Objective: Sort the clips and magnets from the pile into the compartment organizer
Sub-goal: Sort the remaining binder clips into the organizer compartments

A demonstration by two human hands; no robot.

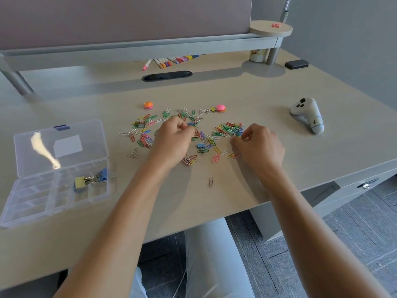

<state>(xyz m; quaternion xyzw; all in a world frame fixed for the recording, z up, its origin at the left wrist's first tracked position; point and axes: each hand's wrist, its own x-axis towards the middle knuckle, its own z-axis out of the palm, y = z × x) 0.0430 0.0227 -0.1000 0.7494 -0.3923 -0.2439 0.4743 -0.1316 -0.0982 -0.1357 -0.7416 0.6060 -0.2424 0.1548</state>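
Two round dome-shaped magnets sit at the far edge of the scattered pile of coloured and silver wire paper clips (227, 127): an orange magnet on a pink base (148, 105) to the left and a pink magnet on an orange base (221, 108) to the right. The paper clips are too many to count; one silver paper clip (211, 181) lies alone nearer the desk edge, and a light blue binder clip (201, 146) lies between the hands.

The clear plastic compartment organizer (32, 201) stands open at the left of the desk, well apart from the pile, its lid tilted back. In its far right compartments lie two binder clips, one yellow (79, 181) and one blue (104, 173).

The left hand (171, 138) is over the middle of the pile with its fingers curled down onto the clips; what it grips cannot be told. The right hand (257, 145) is at the pile's right side, thumb and forefinger pinched together on a thin clip.

The pale wood-grain desk (247, 89) also carries a white handheld controller with black buttons (307, 116) at the right, a black eraser block (296, 64), a row of coloured markers (169, 61) under a grey shelf, and an oval black cable slot (167, 75). Behind stands a mauve partition panel (120, 16); below is grey carpet-tile floor (354, 233).
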